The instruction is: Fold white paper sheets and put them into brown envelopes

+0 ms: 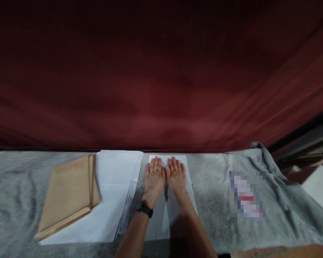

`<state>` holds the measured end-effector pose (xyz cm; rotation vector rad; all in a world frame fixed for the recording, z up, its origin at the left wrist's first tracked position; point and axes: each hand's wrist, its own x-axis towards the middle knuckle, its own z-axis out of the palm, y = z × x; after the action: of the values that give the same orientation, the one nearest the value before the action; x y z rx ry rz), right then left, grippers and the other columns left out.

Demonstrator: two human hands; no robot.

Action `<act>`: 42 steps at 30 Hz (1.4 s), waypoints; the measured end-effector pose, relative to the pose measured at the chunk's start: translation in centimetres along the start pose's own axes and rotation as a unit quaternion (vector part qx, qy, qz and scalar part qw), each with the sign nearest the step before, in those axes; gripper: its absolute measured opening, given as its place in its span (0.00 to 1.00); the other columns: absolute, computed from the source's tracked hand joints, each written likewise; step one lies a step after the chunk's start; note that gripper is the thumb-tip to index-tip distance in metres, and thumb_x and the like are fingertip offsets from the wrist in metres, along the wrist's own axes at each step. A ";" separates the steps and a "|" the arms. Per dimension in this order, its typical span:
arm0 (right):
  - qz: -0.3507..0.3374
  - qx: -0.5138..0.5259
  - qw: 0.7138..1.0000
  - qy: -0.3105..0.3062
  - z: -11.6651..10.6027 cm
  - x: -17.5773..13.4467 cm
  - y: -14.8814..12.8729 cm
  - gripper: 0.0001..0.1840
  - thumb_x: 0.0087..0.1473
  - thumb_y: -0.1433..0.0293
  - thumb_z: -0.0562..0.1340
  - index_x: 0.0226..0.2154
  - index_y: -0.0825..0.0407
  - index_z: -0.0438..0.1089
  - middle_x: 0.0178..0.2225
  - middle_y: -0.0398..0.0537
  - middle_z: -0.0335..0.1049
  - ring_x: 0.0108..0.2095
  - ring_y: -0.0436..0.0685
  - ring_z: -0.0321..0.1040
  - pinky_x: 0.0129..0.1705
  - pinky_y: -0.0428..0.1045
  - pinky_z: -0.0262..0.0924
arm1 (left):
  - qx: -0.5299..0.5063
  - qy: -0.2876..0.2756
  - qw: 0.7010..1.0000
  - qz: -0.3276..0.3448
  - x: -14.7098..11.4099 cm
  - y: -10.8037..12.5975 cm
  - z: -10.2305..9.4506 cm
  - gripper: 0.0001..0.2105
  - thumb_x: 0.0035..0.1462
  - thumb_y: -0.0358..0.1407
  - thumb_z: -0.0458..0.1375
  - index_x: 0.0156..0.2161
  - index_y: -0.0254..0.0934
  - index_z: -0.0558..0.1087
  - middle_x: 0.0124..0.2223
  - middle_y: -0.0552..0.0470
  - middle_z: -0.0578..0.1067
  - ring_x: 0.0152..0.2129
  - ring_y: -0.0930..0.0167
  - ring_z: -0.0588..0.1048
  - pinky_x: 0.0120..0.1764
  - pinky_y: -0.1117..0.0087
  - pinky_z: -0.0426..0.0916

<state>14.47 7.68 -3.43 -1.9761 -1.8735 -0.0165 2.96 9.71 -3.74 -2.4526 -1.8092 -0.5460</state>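
A white sheet of paper (157,229) lies lengthwise in front of me on a grey cloth. Both hands rest flat on its far part, side by side, with the thumbs close together. My left hand (154,178), with a dark watch (146,210) on its wrist, has its fingers stretched out toward the sheet's far edge. Equally flat, my right hand (176,177) has its fingers slightly spread on the paper. A faint crease or fold line runs along the sheet between the forearms. Neither hand grips anything.
Left of the sheet is a stack of larger white papers (115,186), with brown envelopes (70,190) partly on top. A blurred-out item (246,195) lies right on the grey cloth (210,186). Red curtain (161,89) hangs behind. Cloth bunches up at the right, near a white object (320,186).
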 end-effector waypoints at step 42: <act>-0.072 -0.062 0.995 0.031 -3.2 -8.5 4.3 0.33 0.71 0.58 0.47 0.68 0.62 0.52 0.68 0.62 0.54 0.68 0.64 0.50 0.68 0.61 0.44 | 0.015 -0.020 0.998 0.059 -7.3 0.6 -2.7 0.27 0.69 0.40 0.42 0.68 0.25 0.57 0.69 0.36 0.59 0.69 0.61 0.52 0.68 0.55 0.51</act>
<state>18.67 -1.44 -4.24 -1.8912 -2.0143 -0.2389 0.98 2.21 -3.36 -2.5460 -1.6603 -0.4626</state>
